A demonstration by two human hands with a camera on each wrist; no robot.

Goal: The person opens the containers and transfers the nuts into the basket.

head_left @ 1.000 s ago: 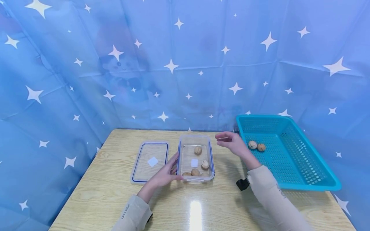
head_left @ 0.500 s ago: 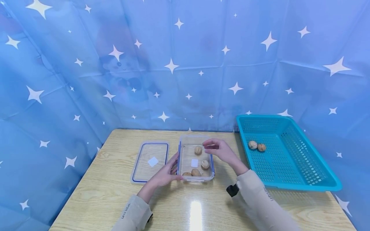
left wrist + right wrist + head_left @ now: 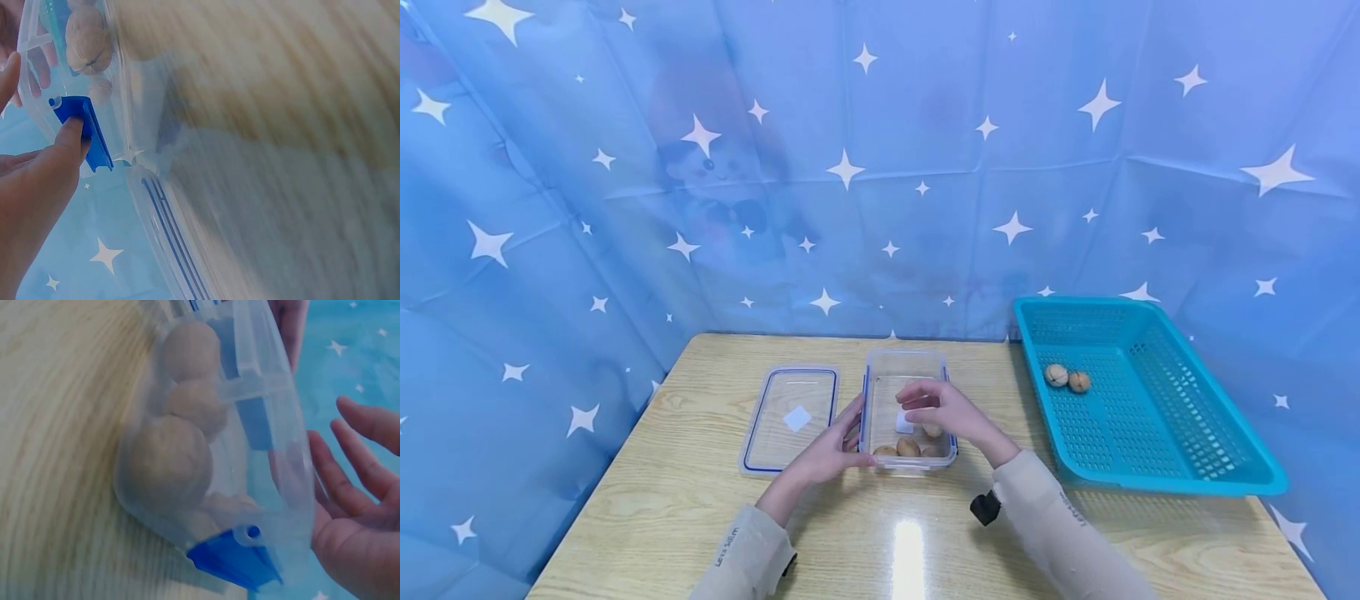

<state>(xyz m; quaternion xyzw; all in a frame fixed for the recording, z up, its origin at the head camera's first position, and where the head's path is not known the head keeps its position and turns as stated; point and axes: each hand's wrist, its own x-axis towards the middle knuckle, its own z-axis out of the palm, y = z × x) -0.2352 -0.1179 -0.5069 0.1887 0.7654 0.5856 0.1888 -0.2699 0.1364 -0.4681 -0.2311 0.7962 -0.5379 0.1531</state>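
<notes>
A clear plastic food container (image 3: 880, 392) with walnuts inside stands mid-table. My left hand (image 3: 823, 454) holds it at the near left corner, fingers along the side wall and thumb at the front. A fingertip lies on a blue latch (image 3: 87, 131) in the left wrist view. Over the container hovers my right hand (image 3: 947, 410), fingers loosely bent and apart, nothing between them. Walnuts (image 3: 907, 447) sit along the near wall; another walnut (image 3: 933, 430) is partly covered by the right hand. Walnuts (image 3: 165, 459) show through the wall in the right wrist view.
Left of the container lies its clear lid (image 3: 775, 433) with a blue seal and a white label. A turquoise basket (image 3: 1210, 417) at the right holds walnuts (image 3: 1067, 378). A blue star-patterned curtain (image 3: 880, 208) hangs behind the wooden table (image 3: 685, 517).
My right hand has moved left and nearer, from between basket and container to over the container, covering the far walnut there. My left hand and the container have stayed put.
</notes>
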